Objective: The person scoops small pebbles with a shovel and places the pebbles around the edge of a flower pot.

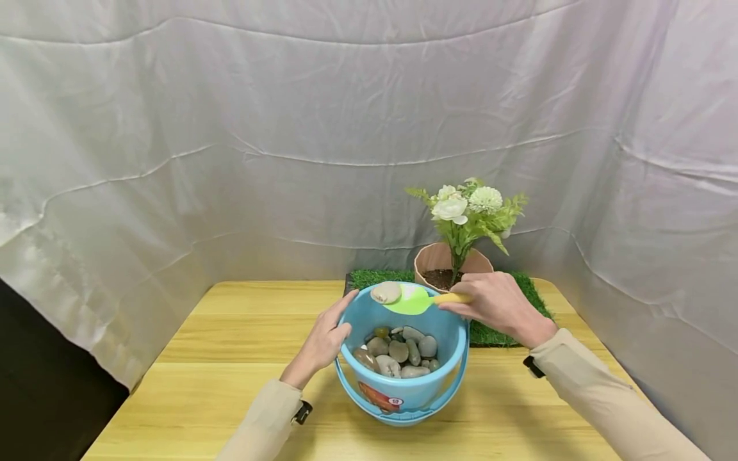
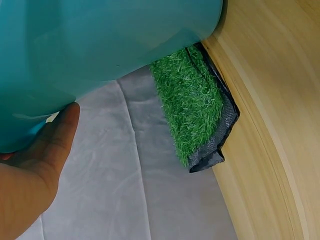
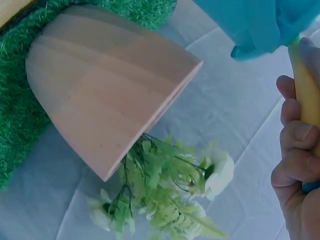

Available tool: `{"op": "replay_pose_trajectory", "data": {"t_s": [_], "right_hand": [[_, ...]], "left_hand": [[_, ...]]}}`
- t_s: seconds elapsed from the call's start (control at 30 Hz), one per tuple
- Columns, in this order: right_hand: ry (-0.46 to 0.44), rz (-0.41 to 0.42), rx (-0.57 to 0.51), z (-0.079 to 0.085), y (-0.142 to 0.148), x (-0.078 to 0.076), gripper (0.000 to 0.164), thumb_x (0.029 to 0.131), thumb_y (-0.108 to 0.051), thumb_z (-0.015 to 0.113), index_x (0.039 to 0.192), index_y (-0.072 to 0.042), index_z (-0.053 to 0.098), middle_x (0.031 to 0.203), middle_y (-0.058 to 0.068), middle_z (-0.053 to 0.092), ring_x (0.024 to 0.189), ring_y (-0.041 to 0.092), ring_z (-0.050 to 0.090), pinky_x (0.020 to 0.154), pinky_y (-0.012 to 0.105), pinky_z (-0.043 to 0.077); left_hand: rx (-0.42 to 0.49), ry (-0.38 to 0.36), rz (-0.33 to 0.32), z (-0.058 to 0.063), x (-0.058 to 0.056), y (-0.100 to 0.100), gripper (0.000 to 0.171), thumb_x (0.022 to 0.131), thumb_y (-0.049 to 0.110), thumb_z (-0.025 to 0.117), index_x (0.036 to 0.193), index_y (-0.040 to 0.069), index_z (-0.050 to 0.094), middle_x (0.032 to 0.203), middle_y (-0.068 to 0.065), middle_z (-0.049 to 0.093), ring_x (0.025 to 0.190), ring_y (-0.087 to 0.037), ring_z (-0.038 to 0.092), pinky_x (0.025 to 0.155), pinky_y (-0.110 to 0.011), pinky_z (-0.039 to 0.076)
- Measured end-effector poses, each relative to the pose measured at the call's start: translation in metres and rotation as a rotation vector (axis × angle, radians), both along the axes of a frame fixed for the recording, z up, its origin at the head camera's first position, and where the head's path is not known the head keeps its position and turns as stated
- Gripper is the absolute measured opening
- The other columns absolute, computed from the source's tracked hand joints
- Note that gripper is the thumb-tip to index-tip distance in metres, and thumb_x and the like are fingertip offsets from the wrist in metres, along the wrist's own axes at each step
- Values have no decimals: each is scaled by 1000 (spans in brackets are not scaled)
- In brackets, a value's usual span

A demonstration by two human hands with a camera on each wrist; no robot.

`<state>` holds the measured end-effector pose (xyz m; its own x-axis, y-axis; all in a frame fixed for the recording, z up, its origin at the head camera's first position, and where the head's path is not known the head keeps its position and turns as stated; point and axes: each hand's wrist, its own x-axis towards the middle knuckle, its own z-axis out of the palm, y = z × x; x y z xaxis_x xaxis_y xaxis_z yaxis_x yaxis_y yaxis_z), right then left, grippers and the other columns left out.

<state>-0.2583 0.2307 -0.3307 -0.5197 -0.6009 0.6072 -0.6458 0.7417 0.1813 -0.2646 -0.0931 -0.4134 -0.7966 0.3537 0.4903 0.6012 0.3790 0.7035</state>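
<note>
The shovel (image 1: 429, 299) is being gripped by the right hand (image 1: 492, 302), blade (image 1: 410, 305) leftward, with a stone (image 1: 385, 292) being held above the bucket (image 1: 426, 393), which is being touched by the left hand (image 1: 319, 342), fingers (image 1: 342, 304) straight.

head: high, forward-down, farthest, over yellowish wooden counter (image 1: 259, 358)
left wrist: sideways, close by light-blue plastic bucket (image 2: 105, 45)
right wrist: rolled, near pale-pink tapered pot (image 3: 110, 90)
wrist overlap: green artificial-grass mat (image 2: 190, 105)
</note>
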Motion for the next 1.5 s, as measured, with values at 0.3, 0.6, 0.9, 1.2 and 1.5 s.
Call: {"op": "replay_pose_trajectory", "data": {"t_s": [0.3, 0.6, 0.9, 1.2, 1.5], "right_hand": [[-1, -50, -39, 15, 10, -5, 41, 72, -47, 69, 50, -27, 39, 50, -13, 27, 40, 2, 23, 36, 23, 21], [-1, -125, -63, 16, 19, -14, 49, 74, -47, 67, 47, -26, 31, 48, -12, 27, 38, 4, 23, 35, 24, 20], [-99, -266, -84, 11, 33, -21, 34, 75, -51, 63, 55, -26, 52, 50, -11, 39, 42, 7, 35, 37, 27, 28], [-217, -372, -90, 4, 46, -29, 47, 77, -61, 51, 50, -24, 45, 47, -6, 32, 40, 12, 34, 35, 29, 27], [-284, -431, -91, -14, 53, -39, 47, 77, -62, 52, 53, -22, 52, 47, -5, 41, 39, 15, 39, 35, 30, 27]], "left_hand": [[-2, -15, 1, 0, 0, 0, 67, 76, 7, 41, 142, 19, 32, 140, -1, 36, 123, -20, 39, 93, -43, 37], [-2, -13, -5, 1, 0, 0, 67, 76, 6, 40, 142, 18, 32, 141, -5, 36, 123, -21, 38, 94, -43, 36], [1, -16, -9, 1, 2, -1, 68, 77, 4, 40, 142, 22, 31, 141, -2, 35, 121, -21, 41, 92, -43, 38], [-6, -10, -8, 2, 2, -1, 67, 77, 4, 40, 142, 21, 31, 141, -3, 36, 122, -20, 40, 92, -42, 38], [-6, -13, -11, 2, 1, 0, 68, 78, 3, 40, 142, 21, 31, 141, -2, 35, 122, -20, 40, 93, -43, 37]]}}
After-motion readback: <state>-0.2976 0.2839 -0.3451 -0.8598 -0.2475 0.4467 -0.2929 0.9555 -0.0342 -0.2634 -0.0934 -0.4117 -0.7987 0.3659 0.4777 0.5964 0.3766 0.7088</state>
